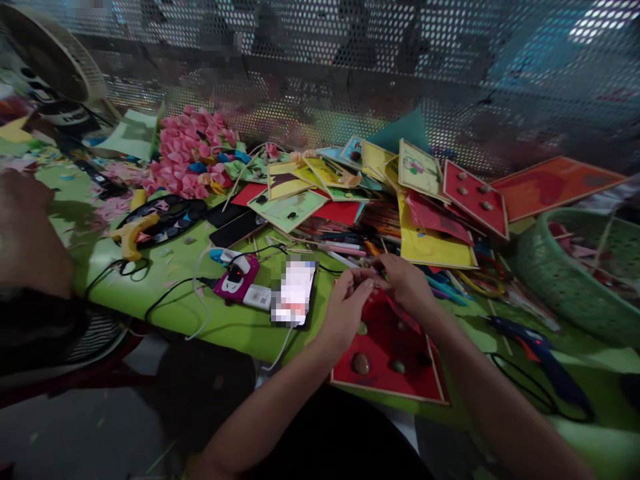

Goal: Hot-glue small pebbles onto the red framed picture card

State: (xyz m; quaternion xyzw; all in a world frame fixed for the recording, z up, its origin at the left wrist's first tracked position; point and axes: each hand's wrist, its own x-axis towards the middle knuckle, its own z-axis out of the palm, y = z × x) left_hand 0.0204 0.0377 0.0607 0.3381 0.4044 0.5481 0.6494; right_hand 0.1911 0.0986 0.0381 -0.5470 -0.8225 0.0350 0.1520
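Observation:
Over the upper part of a red card (373, 387) with a pale wooden border, my two hands meet, fingers bent and closed. My left hand (350, 297) pinches at the card's top side; what its fingertips hold is too small to make out. My right hand (405, 280) comes close to it from the right, also pinching, and its fingers hide whatever is between them. A brown stone (360, 363) and a greenish stone (398, 367) lie on the card. Below my right hand, a red paper edge (407, 319) stands up from the card.
A lit phone (296, 292) and a purple power strip (237, 279) with cables lie left. A blue glue gun (543, 350) and green basket (575, 280) stand right. Piled framed cards (287, 208), pink paper pieces (187, 150) and a yellow glue gun (134, 230) lie behind. Another person's arm (33, 240) is far left.

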